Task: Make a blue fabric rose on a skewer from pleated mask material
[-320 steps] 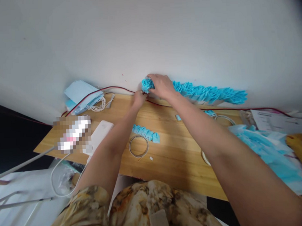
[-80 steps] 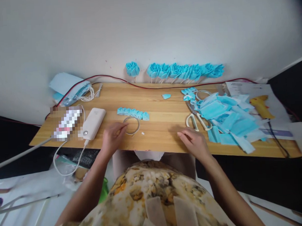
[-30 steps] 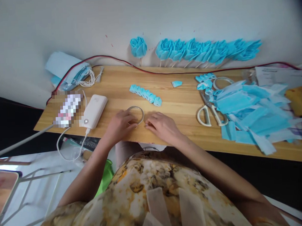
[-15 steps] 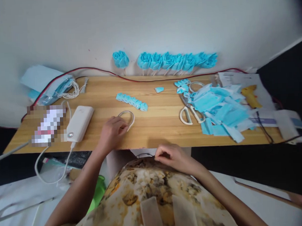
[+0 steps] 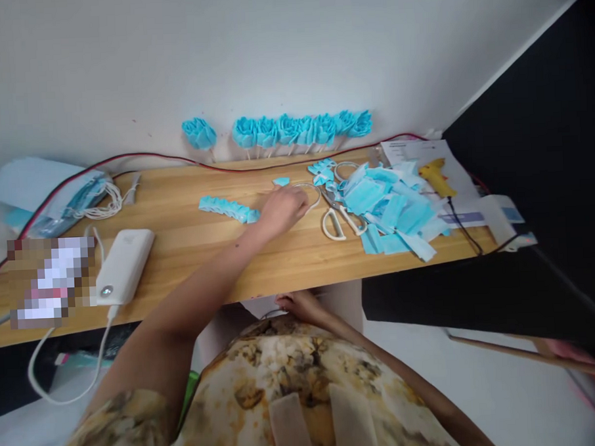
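Note:
My left hand point(image 5: 284, 210) reaches over the middle of the table, its fingers closed on the edge of a thin pale ring point(image 5: 317, 194). Left of that hand lies a strip of blue folded petals point(image 5: 225, 206), partly behind my wrist. A small blue petal point(image 5: 280, 181) is just beyond my knuckles. Scissors with white handles point(image 5: 336, 224) lie to the right of the ring. My right hand point(image 5: 295, 303) rests low at the table's front edge, over my lap, with curled fingers; whether it holds anything is hidden.
Blue flowers on sticks point(image 5: 288, 130) lean along the wall. Cut blue fabric pieces point(image 5: 392, 202) lie heaped at right, by a yellow glue gun point(image 5: 436, 174). A white power bank point(image 5: 126, 263) and bagged blue sheets point(image 5: 49, 188) are at left. A red-black cable point(image 5: 216, 166) runs along the back.
My left hand has carried the ring rightward and away from me, past the petal strip to beside the scissors. My right hand stays low by the table edge. The view has turned to the right.

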The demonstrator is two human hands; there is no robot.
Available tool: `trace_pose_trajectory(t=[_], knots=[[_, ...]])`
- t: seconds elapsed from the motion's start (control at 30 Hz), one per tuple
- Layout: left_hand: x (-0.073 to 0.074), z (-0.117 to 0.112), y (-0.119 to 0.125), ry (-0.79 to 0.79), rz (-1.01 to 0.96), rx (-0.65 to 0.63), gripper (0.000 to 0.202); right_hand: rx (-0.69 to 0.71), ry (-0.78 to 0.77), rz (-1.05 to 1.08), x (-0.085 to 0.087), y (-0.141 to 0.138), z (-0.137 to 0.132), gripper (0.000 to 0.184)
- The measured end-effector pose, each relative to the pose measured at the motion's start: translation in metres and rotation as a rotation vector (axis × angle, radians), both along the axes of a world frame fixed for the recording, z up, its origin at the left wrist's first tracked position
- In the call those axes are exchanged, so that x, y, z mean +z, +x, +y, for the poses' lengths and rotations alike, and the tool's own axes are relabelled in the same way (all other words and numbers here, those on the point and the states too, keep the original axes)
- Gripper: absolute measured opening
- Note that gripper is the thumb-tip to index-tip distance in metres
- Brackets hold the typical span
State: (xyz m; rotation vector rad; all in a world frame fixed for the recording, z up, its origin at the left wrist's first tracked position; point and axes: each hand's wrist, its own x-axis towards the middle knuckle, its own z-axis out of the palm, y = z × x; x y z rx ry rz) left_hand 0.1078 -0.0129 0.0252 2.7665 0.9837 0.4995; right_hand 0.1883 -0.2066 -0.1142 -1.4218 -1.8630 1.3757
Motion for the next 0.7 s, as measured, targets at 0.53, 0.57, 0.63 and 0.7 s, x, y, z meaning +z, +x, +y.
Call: trace_pose_trajectory(t=[0.53,0.57,0.63,0.7], knots=[[-0.013,0.043,-0.125,-0.048,-0.196,0.543,0.043,-0.184,0.237,0.179,0.166,0.044,0.118,0.018],[-0.016,0.048,-0.138,-0.083,-0.174,0.640,0.045,-0.223,0.291,0.182,0.162,0.032,0.145,0.016],[-0.020,0.051,-0.154,-0.163,-0.125,0.740,0.046,-0.268,0.333,0.196,0.152,0.004,0.199,0.015],[-0.023,0.043,-0.157,-0.238,-0.112,0.713,0.047,-0.259,0.385,0.146,0.143,-0.025,0.245,0.016]])
